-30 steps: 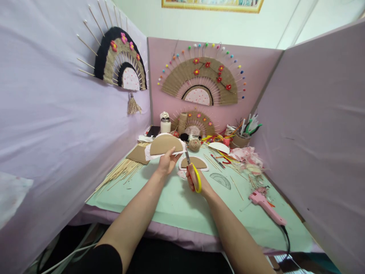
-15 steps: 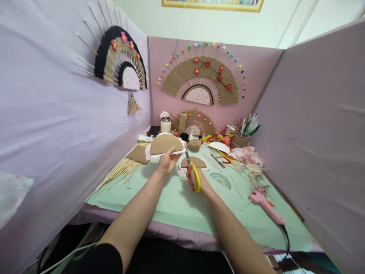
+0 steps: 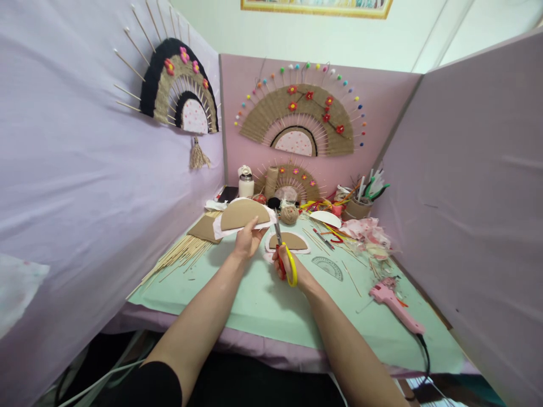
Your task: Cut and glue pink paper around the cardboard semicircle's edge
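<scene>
My left hand pinches the lower edge of a cardboard half-circle backed by pale fabric that sticks out past its rim. My right hand is closed around scissors with yellow and red handles. Their blades point up at the right end of the fabric; whether they touch it I cannot tell. Below and behind the scissors, a second cardboard half-circle with a fabric border lies on the table, partly hidden by my right hand.
Bamboo sticks and a cardboard piece lie to the left. Rightward are a protractor, a pen, fabric scraps and a pink glue gun with its cord. A twine ball and white bottle stand behind.
The held half-circle has shifted slightly left. My right hand has moved a little left, and the scissors' handles are spread wider, with the red one showing more.
</scene>
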`<state>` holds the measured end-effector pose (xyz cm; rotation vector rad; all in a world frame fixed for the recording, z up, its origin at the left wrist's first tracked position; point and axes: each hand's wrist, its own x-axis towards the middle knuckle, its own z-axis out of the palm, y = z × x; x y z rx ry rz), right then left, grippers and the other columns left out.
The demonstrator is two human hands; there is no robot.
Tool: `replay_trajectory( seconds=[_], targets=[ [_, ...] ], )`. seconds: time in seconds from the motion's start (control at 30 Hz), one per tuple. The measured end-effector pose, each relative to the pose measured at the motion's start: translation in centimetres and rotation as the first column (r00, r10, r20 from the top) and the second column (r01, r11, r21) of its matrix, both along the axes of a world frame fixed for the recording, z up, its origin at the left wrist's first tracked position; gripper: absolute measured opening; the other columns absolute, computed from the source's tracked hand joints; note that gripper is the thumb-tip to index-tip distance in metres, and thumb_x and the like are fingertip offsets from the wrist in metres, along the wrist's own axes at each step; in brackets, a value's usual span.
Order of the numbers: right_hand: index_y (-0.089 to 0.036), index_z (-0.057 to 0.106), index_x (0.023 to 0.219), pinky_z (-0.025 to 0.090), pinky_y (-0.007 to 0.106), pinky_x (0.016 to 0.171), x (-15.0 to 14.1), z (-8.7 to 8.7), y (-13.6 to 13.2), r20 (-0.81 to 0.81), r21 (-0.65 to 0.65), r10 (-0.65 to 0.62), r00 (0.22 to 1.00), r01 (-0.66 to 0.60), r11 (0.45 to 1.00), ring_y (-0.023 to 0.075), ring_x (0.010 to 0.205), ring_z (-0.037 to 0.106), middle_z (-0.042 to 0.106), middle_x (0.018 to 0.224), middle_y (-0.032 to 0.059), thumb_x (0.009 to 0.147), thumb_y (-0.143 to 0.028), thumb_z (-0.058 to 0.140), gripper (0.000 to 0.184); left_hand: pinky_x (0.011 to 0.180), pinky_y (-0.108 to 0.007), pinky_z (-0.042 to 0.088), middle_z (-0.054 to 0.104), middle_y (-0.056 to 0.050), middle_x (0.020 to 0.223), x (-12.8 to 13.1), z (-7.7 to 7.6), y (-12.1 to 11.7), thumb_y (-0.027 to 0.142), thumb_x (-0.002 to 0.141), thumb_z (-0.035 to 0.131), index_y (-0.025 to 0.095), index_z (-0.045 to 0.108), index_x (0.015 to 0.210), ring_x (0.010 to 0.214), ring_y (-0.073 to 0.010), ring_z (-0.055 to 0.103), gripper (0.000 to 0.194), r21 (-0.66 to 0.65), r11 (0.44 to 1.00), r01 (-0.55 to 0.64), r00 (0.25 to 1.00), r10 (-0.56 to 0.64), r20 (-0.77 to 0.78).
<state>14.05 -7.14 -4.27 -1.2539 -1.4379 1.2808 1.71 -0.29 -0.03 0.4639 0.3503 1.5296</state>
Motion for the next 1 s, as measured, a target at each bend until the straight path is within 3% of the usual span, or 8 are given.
replay_trajectory(
  seconds=[0.33,1.0],
  targets=[
    [-0.019,0.042,0.071,0.029,0.020,0.033,-0.24,1.01,-0.56,-0.029,-0.043,-0.025,0.999,0.024,0.999,0.0064,0.033,0.036,0.037,0.049,-0.0064,0.071,-0.081,0.028,0.063,0.090,-0.037,0.047,0.070,-0.004,0.093,0.04,0.09,-0.16,0.011,0.071,0.065,0.017,0.064,0.100,0.099,-0.0197,0.062,0.029,0.007,1.000,-0.009,1.000,0.010,-0.026],
    [-0.021,0.040,0.064,0.030,0.022,0.031,0.07,0.92,-0.36,0.069,-0.015,-0.047,0.996,0.049,0.999,0.0103,0.028,0.041,0.038,0.038,-0.0056,0.076,-0.078,0.023,0.061,0.092,-0.042,0.047,0.069,-0.002,0.086,0.08,0.27,-0.42,0.009,0.068,0.067,0.017,0.065,0.093,0.096,-0.0198,0.062,0.026,-0.010,1.000,0.016,0.999,-0.016,-0.029]
  ],
)
